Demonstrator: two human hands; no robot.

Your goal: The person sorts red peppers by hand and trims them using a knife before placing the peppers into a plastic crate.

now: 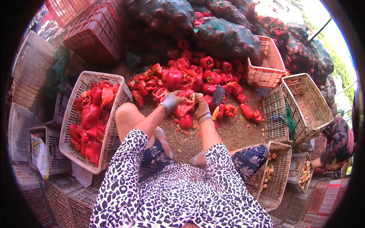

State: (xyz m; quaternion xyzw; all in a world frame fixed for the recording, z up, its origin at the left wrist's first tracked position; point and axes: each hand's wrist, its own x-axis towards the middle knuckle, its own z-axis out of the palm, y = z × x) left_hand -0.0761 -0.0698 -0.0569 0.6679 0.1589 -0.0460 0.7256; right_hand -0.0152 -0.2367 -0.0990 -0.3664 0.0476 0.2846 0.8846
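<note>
My left hand (172, 102), in a pale glove, grips the left side of a split red bell pepper (182, 109). In the gloved fingers of my right hand (202, 109) is the pale seed core (197, 97) at the pepper's right edge; whether it is still attached cannot be seen. Just right of that hand, among the peppers, is a knife with a broad dark blade (218, 95) and a yellow-orange handle (215, 113). A heap of whole and opened red peppers (174, 78) lies on the ground before me.
A plastic crate (123, 85) of opened peppers stands at my left. By my right knee, a crate (285, 171) holds scraps. Net sacks of peppers (228, 35) rise behind the heap. More crates (306, 105) stand right, near another person (338, 142).
</note>
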